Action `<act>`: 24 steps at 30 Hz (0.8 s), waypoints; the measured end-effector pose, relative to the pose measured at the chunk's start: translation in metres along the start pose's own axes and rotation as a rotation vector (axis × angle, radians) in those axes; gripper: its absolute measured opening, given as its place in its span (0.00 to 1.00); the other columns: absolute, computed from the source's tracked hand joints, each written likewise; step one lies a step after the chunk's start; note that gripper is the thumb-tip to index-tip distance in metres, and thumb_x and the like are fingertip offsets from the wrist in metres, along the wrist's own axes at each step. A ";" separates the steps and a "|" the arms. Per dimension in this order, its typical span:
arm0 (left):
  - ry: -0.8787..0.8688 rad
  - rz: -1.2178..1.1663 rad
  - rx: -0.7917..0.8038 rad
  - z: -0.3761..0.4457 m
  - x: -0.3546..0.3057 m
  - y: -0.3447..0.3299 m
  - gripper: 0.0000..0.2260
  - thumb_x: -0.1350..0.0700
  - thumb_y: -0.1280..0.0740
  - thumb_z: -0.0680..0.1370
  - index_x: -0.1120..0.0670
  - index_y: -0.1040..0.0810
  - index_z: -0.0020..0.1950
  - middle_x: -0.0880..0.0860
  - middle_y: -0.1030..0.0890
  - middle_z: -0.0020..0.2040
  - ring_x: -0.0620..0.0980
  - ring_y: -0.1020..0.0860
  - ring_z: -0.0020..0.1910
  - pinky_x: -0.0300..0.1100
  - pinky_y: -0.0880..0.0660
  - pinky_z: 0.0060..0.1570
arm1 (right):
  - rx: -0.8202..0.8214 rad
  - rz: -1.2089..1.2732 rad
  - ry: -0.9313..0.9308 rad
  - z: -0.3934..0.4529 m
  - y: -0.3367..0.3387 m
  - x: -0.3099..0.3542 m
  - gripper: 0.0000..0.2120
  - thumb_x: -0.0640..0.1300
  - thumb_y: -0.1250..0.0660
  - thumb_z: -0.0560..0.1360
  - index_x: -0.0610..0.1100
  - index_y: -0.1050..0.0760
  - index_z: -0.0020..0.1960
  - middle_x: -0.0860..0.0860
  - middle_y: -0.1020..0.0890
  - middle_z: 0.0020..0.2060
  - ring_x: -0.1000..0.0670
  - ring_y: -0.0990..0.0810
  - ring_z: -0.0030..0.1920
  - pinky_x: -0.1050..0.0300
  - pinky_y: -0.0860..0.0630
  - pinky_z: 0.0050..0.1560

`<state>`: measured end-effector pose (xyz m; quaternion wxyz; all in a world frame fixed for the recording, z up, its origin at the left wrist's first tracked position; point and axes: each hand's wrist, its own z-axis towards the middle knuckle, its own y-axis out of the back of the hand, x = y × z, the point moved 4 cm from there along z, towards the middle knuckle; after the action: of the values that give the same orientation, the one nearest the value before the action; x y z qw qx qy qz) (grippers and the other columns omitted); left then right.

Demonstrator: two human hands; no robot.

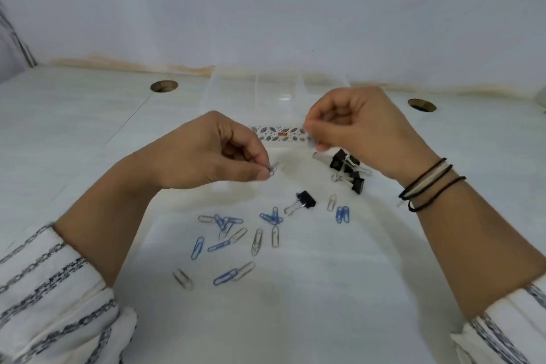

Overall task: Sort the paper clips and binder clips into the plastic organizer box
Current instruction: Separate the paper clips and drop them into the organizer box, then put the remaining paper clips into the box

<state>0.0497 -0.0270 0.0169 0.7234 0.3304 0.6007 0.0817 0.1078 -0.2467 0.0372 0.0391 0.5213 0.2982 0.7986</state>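
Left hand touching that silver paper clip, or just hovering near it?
Touching. The head view shows the left hand raised above the table, its thumb and fingertips pinching the silver paper clip, with no gap visible between them.

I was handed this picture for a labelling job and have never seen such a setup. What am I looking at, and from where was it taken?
There is no machine here: a person works with bare hands, and the one picture comes from a camera worn on the head, looking forward and down.

The left hand pinches a silver paper clip. The right hand pinches something small and pale over the clear plastic organizer box; what it is, I cannot tell.

On the white table lie blue paper clips and silver ones, scattered. A single black binder clip lies apart from a pile of binder clips near the right wrist.
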 end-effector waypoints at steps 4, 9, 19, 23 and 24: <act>-0.071 -0.021 -0.225 0.039 -0.023 -0.001 0.03 0.54 0.22 0.74 0.52 0.12 0.45 0.53 0.12 0.41 0.49 0.17 0.37 0.37 0.22 0.43 | -0.436 0.005 -0.039 0.025 0.038 -0.024 0.02 0.40 0.26 0.75 0.41 0.16 0.45 0.47 0.14 0.34 0.49 0.13 0.34 0.47 0.14 0.46; -0.047 0.087 -0.470 0.112 -0.035 -0.012 0.08 0.51 0.22 0.74 0.53 0.12 0.49 0.48 0.13 0.40 0.36 0.22 0.29 0.27 0.29 0.30 | -0.391 -0.295 -0.038 0.048 0.042 -0.044 0.06 0.40 0.32 0.77 0.43 0.16 0.47 0.48 0.13 0.38 0.49 0.13 0.41 0.48 0.16 0.51; 0.018 0.378 -0.163 0.061 -0.029 -0.021 0.08 0.48 0.24 0.75 0.48 0.15 0.51 0.44 0.15 0.43 0.35 0.21 0.34 0.25 0.28 0.35 | -0.182 -0.294 0.108 0.004 0.022 -0.011 0.08 0.39 0.34 0.74 0.48 0.17 0.44 0.56 0.16 0.35 0.57 0.17 0.35 0.69 0.23 0.39; 0.164 0.547 0.091 0.012 -0.015 -0.023 0.11 0.42 0.24 0.73 0.46 0.19 0.47 0.43 0.19 0.41 0.39 0.23 0.37 0.35 0.27 0.38 | 0.369 -0.381 -0.002 -0.013 -0.007 0.007 0.08 0.40 0.33 0.74 0.50 0.18 0.43 0.52 0.14 0.36 0.56 0.14 0.35 0.60 0.17 0.37; 0.218 0.594 0.129 0.000 -0.011 -0.020 0.12 0.40 0.24 0.73 0.46 0.20 0.45 0.44 0.20 0.40 0.40 0.24 0.36 0.36 0.28 0.38 | 0.450 -0.436 -0.047 -0.016 -0.009 0.008 0.08 0.40 0.33 0.74 0.50 0.17 0.43 0.52 0.13 0.36 0.57 0.14 0.35 0.58 0.16 0.38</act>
<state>0.0413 -0.0478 0.0139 0.5771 0.5255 0.5559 0.2859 0.0880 -0.2436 0.0348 0.1000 0.4587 0.5715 0.6731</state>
